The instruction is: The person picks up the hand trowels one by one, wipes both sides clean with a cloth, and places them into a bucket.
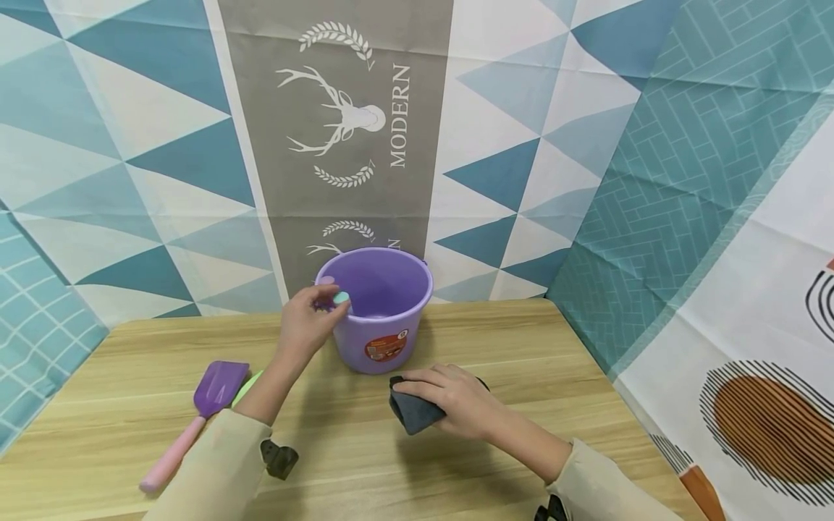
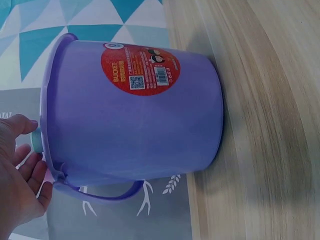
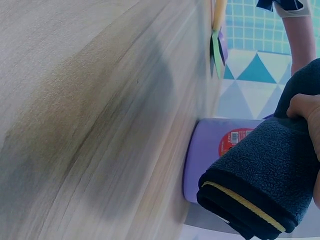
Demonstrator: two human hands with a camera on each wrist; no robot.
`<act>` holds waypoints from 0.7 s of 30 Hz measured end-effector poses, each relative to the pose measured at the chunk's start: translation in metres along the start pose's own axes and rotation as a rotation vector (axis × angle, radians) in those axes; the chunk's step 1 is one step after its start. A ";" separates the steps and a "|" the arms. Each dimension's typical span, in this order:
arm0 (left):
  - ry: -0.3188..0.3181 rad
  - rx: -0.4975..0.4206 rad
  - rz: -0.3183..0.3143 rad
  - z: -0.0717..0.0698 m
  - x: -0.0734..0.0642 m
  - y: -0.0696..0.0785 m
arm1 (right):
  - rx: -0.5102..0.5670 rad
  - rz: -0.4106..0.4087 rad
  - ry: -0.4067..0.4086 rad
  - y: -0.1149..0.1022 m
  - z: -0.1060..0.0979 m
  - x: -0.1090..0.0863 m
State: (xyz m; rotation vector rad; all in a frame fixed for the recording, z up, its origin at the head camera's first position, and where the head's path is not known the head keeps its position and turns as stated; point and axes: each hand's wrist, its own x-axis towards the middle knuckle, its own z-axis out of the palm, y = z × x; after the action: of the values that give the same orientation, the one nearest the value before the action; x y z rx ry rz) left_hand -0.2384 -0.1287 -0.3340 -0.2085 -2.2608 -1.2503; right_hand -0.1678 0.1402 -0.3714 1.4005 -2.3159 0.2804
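Observation:
A purple bucket (image 1: 384, 325) with a red label stands upright on the table, its handle hanging down its side in the left wrist view. At the bucket's near left rim, my left hand (image 1: 308, 322) pinches a small mint-green piece (image 1: 342, 297) between thumb and fingers; its kind I cannot tell. The left wrist view shows that mint-green piece (image 2: 36, 141) right at the rim, partly hidden behind it. My right hand (image 1: 459, 401) grips a folded dark grey-blue towel (image 3: 260, 172) with a yellow stripe along its edge, held over the table in front of the bucket.
To the left lies a purple scoop-shaped tool (image 1: 218, 387) with a pink handle. A green thing (image 1: 247, 386) beside it is partly covered by my left forearm. The wooden table (image 1: 352, 456) ends against patterned wall sheets (image 1: 495, 145) at the back and sides.

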 end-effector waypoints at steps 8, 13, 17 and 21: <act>0.001 -0.003 -0.032 -0.005 0.000 -0.002 | -0.020 -0.012 0.021 0.002 -0.001 0.001; -0.009 -0.007 -0.055 -0.008 0.000 -0.004 | -0.036 -0.027 0.034 0.004 -0.002 0.000; -0.013 -0.007 -0.056 -0.009 0.000 -0.005 | -0.035 -0.032 0.044 0.004 -0.001 0.000; -0.008 -0.002 -0.052 -0.011 0.000 -0.007 | -0.029 -0.035 0.052 0.004 -0.001 0.001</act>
State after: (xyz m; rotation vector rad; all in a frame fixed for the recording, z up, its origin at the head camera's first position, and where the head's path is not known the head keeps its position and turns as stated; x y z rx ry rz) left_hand -0.2366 -0.1415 -0.3345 -0.1566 -2.2854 -1.2805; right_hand -0.1714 0.1419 -0.3702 1.4017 -2.2430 0.2686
